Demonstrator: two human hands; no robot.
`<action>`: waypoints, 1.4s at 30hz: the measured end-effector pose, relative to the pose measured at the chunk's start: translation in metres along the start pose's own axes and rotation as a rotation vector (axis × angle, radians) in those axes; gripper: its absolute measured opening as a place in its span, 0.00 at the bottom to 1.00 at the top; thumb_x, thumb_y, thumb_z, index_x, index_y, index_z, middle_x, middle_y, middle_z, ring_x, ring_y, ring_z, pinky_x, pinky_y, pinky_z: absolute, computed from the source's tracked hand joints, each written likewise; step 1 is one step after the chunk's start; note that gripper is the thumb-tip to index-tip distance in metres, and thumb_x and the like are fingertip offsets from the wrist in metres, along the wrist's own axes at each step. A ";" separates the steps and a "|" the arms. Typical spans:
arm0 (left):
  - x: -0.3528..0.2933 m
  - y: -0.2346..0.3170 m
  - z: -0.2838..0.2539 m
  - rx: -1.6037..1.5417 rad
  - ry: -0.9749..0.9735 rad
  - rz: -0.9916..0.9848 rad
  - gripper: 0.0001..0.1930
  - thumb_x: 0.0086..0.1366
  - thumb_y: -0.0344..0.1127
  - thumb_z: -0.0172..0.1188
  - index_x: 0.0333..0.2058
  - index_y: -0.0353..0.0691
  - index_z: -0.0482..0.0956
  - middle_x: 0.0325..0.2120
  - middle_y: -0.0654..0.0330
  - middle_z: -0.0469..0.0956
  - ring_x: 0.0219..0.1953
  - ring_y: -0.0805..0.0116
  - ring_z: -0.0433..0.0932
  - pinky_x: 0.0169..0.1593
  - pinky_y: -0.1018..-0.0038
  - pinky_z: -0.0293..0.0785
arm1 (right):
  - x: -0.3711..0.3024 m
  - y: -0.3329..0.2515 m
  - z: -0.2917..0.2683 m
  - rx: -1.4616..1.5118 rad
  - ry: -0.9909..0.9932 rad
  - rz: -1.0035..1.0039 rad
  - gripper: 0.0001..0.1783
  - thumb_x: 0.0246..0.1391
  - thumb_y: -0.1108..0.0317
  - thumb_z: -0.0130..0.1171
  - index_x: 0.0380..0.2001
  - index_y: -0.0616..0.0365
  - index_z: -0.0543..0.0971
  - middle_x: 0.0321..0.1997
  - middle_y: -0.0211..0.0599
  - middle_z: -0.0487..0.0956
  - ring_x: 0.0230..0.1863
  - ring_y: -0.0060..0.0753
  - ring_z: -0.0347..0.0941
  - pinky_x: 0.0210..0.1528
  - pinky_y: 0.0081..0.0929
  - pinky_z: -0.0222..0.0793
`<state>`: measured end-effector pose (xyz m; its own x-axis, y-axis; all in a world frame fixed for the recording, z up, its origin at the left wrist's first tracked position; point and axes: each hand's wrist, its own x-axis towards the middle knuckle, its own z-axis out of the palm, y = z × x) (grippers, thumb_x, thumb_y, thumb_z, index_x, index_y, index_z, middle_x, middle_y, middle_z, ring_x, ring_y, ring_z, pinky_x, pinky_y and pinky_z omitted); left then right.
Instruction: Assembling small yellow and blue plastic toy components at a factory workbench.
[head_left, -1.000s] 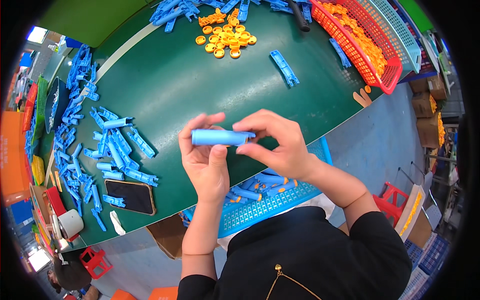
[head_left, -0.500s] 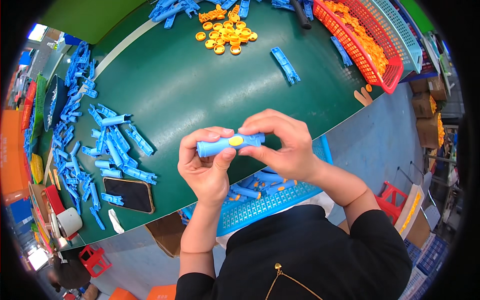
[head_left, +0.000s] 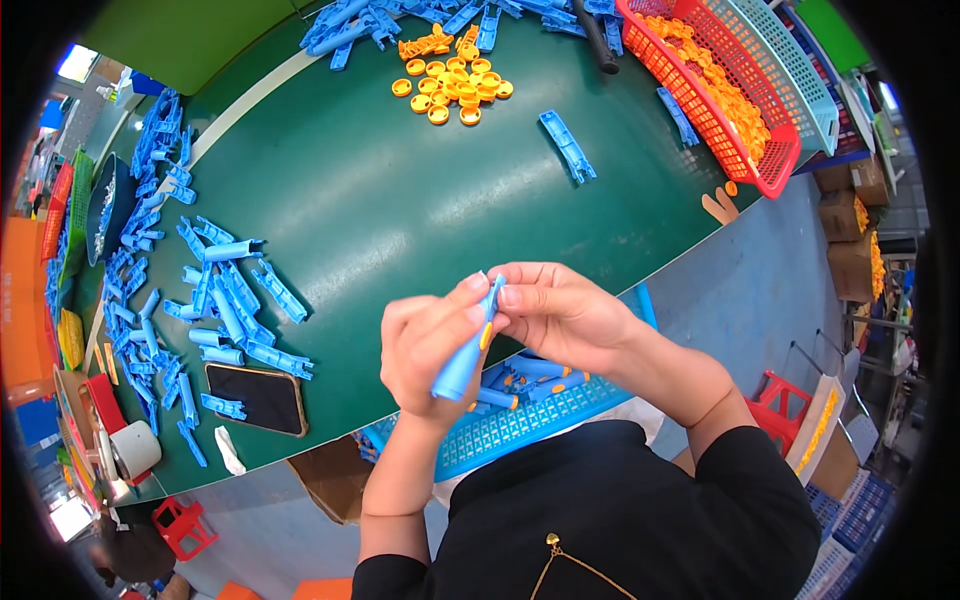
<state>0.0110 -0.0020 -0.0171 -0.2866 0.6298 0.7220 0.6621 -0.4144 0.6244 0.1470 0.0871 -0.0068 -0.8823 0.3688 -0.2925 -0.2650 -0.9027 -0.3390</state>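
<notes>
A blue plastic flashlight-like tube (head_left: 460, 366) with a yellow oval button on its side slants upward between my hands, over the table's near edge. My left hand (head_left: 425, 345) is wrapped round its body, the wide end sticking out below the fingers. At the narrow upper end, my right hand (head_left: 565, 312) pinches the tube between thumb and fingers. Just below the hands, a blue plastic basket (head_left: 530, 415) holds several similar blue tubes with orange-yellow buttons.
Blue half-shells (head_left: 235, 300) lie heaped on the green table (head_left: 400, 200) at left, beside a phone (head_left: 265, 400). Orange round caps (head_left: 465, 90) sit at the far side. A single half-shell (head_left: 567, 147) lies right of them. The red basket (head_left: 775, 165) holds orange parts.
The tube has turned from nearly level to a steep slant, wide end toward me. My left hand has rolled over it; both hands have come slightly nearer my body.
</notes>
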 end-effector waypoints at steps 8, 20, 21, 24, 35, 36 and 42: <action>0.007 0.002 -0.008 -0.156 0.080 -0.292 0.19 0.52 0.28 0.71 0.41 0.38 0.73 0.33 0.54 0.81 0.33 0.63 0.78 0.39 0.72 0.73 | 0.039 -0.056 0.004 -1.360 0.078 -0.549 0.08 0.55 0.70 0.60 0.37 0.60 0.80 0.40 0.36 0.80 0.43 0.26 0.75 0.46 0.28 0.71; 0.005 -0.007 0.004 0.060 -0.241 -0.298 0.14 0.54 0.26 0.66 0.39 0.35 0.74 0.32 0.54 0.77 0.35 0.55 0.76 0.37 0.67 0.72 | 0.081 -0.094 -0.017 -1.931 0.045 -0.719 0.07 0.51 0.67 0.63 0.33 0.57 0.82 0.32 0.33 0.76 0.36 0.36 0.69 0.39 0.30 0.67; 0.006 -0.008 0.004 0.061 -0.239 -0.313 0.14 0.54 0.26 0.66 0.39 0.35 0.74 0.32 0.54 0.77 0.35 0.55 0.76 0.37 0.67 0.72 | 0.074 -0.083 -0.017 -1.930 0.038 -0.703 0.07 0.51 0.67 0.63 0.33 0.57 0.82 0.32 0.33 0.76 0.36 0.36 0.69 0.39 0.30 0.67; 0.008 -0.007 0.003 0.088 -0.261 -0.287 0.14 0.53 0.25 0.66 0.39 0.35 0.74 0.31 0.54 0.76 0.34 0.54 0.75 0.37 0.66 0.72 | 0.060 -0.061 -0.012 -2.101 0.175 -0.741 0.10 0.52 0.68 0.62 0.38 0.55 0.84 0.31 0.33 0.75 0.34 0.34 0.70 0.37 0.28 0.67; 0.009 -0.007 0.007 0.084 -0.262 -0.279 0.13 0.52 0.25 0.66 0.36 0.36 0.74 0.30 0.54 0.76 0.34 0.54 0.75 0.37 0.65 0.71 | 0.060 -0.065 -0.017 -2.013 0.064 -0.844 0.14 0.46 0.66 0.68 0.38 0.57 0.81 0.35 0.34 0.74 0.37 0.32 0.70 0.37 0.26 0.67; 0.008 -0.007 0.007 0.078 -0.266 -0.276 0.13 0.52 0.25 0.66 0.36 0.36 0.74 0.30 0.54 0.76 0.34 0.54 0.75 0.37 0.65 0.71 | 0.058 -0.067 -0.016 -1.941 0.003 -0.812 0.15 0.45 0.66 0.69 0.37 0.58 0.80 0.35 0.33 0.75 0.37 0.31 0.71 0.37 0.26 0.67; 0.004 -0.012 0.004 0.051 -0.274 -0.263 0.17 0.48 0.22 0.63 0.40 0.33 0.75 0.31 0.53 0.76 0.34 0.52 0.74 0.37 0.66 0.70 | 0.019 -0.057 0.027 -1.729 -0.296 -0.648 0.14 0.43 0.71 0.69 0.37 0.59 0.80 0.34 0.35 0.78 0.32 0.31 0.74 0.28 0.24 0.68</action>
<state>0.0046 0.0083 -0.0229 -0.2601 0.8652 0.4287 0.6263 -0.1868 0.7569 0.1347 0.1393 0.0314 -0.8991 0.3023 0.3164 -0.0734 0.6085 -0.7901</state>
